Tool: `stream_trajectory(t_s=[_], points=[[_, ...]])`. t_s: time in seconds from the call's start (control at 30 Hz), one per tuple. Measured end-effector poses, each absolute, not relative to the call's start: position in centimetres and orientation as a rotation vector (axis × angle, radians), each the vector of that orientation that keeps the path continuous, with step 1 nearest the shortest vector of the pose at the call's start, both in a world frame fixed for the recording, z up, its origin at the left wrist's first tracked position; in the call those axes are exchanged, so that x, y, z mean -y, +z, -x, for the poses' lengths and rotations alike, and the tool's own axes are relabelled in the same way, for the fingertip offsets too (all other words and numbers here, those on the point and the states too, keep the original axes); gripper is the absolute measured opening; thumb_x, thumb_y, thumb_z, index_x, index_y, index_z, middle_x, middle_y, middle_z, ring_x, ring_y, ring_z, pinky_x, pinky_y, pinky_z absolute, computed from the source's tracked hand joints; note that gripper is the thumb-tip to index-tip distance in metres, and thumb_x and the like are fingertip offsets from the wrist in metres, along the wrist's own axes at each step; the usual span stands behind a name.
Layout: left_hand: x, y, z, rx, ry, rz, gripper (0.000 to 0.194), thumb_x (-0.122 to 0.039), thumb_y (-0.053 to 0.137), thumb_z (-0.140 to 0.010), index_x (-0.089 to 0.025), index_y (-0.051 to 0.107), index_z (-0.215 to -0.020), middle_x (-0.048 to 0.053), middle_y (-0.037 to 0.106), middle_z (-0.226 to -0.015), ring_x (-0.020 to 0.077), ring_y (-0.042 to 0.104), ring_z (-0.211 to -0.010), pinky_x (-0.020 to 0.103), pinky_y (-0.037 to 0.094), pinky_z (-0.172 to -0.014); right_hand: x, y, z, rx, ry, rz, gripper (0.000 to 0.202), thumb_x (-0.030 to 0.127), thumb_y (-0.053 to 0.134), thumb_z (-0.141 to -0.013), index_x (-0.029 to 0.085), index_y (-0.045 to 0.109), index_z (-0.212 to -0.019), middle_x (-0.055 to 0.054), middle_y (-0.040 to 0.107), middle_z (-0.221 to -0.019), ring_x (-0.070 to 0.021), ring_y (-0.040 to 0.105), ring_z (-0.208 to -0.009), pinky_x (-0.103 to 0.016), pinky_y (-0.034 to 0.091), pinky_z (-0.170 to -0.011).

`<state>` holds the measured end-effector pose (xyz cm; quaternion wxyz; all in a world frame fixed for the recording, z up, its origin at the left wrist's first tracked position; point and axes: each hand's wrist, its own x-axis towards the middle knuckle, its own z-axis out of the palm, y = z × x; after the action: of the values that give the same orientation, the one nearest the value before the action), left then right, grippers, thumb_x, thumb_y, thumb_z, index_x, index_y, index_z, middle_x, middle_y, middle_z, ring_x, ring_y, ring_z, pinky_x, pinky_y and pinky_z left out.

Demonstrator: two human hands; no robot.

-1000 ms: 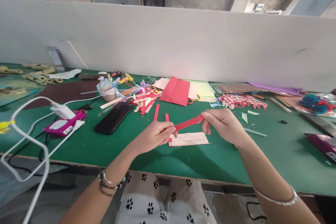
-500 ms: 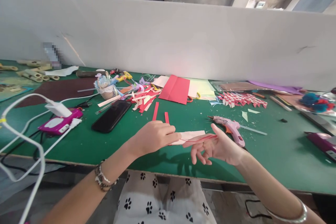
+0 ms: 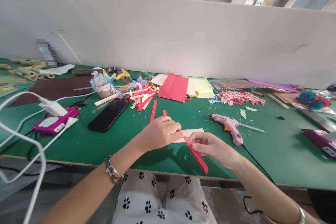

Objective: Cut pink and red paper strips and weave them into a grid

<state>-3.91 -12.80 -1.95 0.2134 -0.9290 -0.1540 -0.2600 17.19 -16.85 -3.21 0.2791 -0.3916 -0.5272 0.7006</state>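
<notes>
Near the front edge of the green table (image 3: pixel 110 150), head view, the only one I get: right hand (image 3: pixel 207 145) pinches a red paper strip (image 3: pixel 198 160) between thumb and curled fingers, partway along. Strip slants, lower end free toward the person, upper end at the fingertips of the left hand (image 3: pixel 161 133). That hand is palm-down, fingers bent, over one end of a pale paper piece (image 3: pixel 196 131); contact is hidden, so I can't tell whether it grips the strip or just presses. Red strips (image 3: pixel 153 110) jut out beyond it. Pink glue gun (image 3: pixel 229 126) lies off to the right, untouched. Step in hand, my read: positioning the strip by the pale paper. Next move, I'd judge, calls for left fingers steadying that end while the right guides the strip straight; thin stuff, probably creases easily.
</notes>
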Motion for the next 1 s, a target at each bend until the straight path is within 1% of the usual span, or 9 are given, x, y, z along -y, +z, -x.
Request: stream_trajectory(t_s=[0.1, 0.2, 0.3, 0.37, 0.47, 0.63, 0.7, 0.87, 1.0], points=[[12.6, -2.3, 3.4, 0.416, -0.717, 2.593, 0.027, -0.006, 0.036, -0.086, -0.019, 0.06, -0.091, 0.0, 0.062, -0.073, 0.0111, 0.053, -0.062, 0.025, 0.042, -0.063, 16.6, -3.3, -16.6, 1.419, 1.834, 1.096, 0.03, 0.041, 0.066, -0.068, 0.015, 0.052, -0.065, 0.007, 0.037, -0.05, -0.0037, 0.026, -0.045, -0.02, 0.017, -0.043], [12.4, -2.5, 3.1, 0.397, -0.678, 2.615, 0.028, -0.007, 0.034, -0.088, -0.018, 0.059, -0.094, 0.0, 0.062, -0.072, 0.0105, 0.054, -0.063, 0.025, 0.042, -0.063, 16.5, -3.4, -16.6, 1.466, 1.742, 1.173, 0.032, 0.042, 0.066, -0.066, 0.015, 0.05, -0.062, 0.007, 0.038, -0.05, -0.0041, 0.028, -0.045, -0.02, 0.019, -0.043], [12.2, -2.8, 2.6, 0.465, -0.666, 2.641, 0.028, -0.01, 0.034, -0.089, -0.019, 0.054, -0.107, 0.002, 0.063, -0.087, 0.0123, 0.057, -0.08, 0.028, 0.044, -0.073, 16.4, -3.7, -17.2, 1.494, 1.675, 1.225, 0.035, 0.044, 0.066, -0.066, 0.015, 0.048, -0.057, 0.006, 0.039, -0.05, -0.0046, 0.03, -0.046, -0.021, 0.021, -0.044], [12.2, -3.2, 2.3, 0.604, -0.668, 2.685, 0.028, -0.019, 0.038, -0.09, -0.018, 0.047, -0.117, 0.007, 0.058, -0.103, 0.0163, 0.053, -0.098, 0.031, 0.042, -0.083, 16.5, -4.0, -18.0, 1.492, 1.637, 1.259, 0.034, 0.044, 0.065, -0.066, 0.015, 0.049, -0.057, 0.005, 0.04, -0.05, -0.005, 0.031, -0.046, -0.021, 0.022, -0.044], [12.3, -4.4, 2.4, 0.787, -0.583, 2.828, 0.042, -0.035, 0.048, -0.085, -0.017, 0.041, -0.123, 0.01, 0.049, -0.118, 0.022, 0.044, -0.11, 0.036, 0.039, -0.091, 16.6, -4.3, -19.6, 1.419, 1.555, 1.344, 0.034, 0.045, 0.064, -0.067, 0.015, 0.051, -0.06, 0.005, 0.041, -0.051, -0.0053, 0.033, -0.046, -0.021, 0.024, -0.045], [12.2, -6.1, 4.2, 1.094, -0.417, 2.993, 0.068, -0.047, 0.061, -0.072, -0.02, 0.034, -0.129, 0.012, 0.037, -0.128, 0.0288, 0.038, -0.114, 0.043, 0.037, -0.093, 16.9, -5.0, -21.4, 1.344, 1.435, 1.445, 0.033, 0.047, 0.062, -0.068, 0.016, 0.053, -0.062, 0.004, 0.043, -0.053, -0.0067, 0.036, -0.048, -0.02, 0.027, -0.044], [12.1, -6.3, 5.0, 1.18, -0.392, 3.018, 0.065, -0.047, 0.059, -0.073, -0.021, 0.036, -0.128, 0.011, 0.037, -0.128, 0.0293, 0.037, -0.114, 0.043, 0.037, -0.092, 16.9, -5.4, -21.6, 1.352, 1.421, 1.458, 0.032, 0.047, 0.061, -0.069, 0.016, 0.055, -0.065, 0.003, 0.045, -0.055, -0.0075, 0.037, -0.049, -0.021, 0.029, -0.045], [11.8, -6.2, 6.1, 1.17, -0.34, 3.157, 0.044, -0.044, 0.05, -0.081, -0.023, 0.046, -0.119, 0.007, 0.048, -0.116, 0.0231, 0.045, -0.104, 0.038, 0.039, -0.088, 16.6, -5.9, -21.2, 1.384, 1.379, 1.435, 0.03, 0.046, 0.063, -0.069, 0.016, 0.058, -0.066, 0.002, 0.046, -0.06, -0.0085, 0.039, -0.053, -0.022, 0.033, -0.049], [11.5, -6.1, 6.5, 1.13, -0.332, 3.185, 0.04, -0.043, 0.049, -0.082, -0.022, 0.048, -0.116, 0.007, 0.049, -0.116, 0.0222, 0.046, -0.103, 0.035, 0.039, -0.086, 16.3, -6.1, -20.9, 1.345, 1.395, 1.424, 0.028, 0.045, 0.063, -0.069, 0.016, 0.061, -0.069, 0.001, 0.047, -0.061, -0.008, 0.037, -0.052, -0.022, 0.033, -0.047]])
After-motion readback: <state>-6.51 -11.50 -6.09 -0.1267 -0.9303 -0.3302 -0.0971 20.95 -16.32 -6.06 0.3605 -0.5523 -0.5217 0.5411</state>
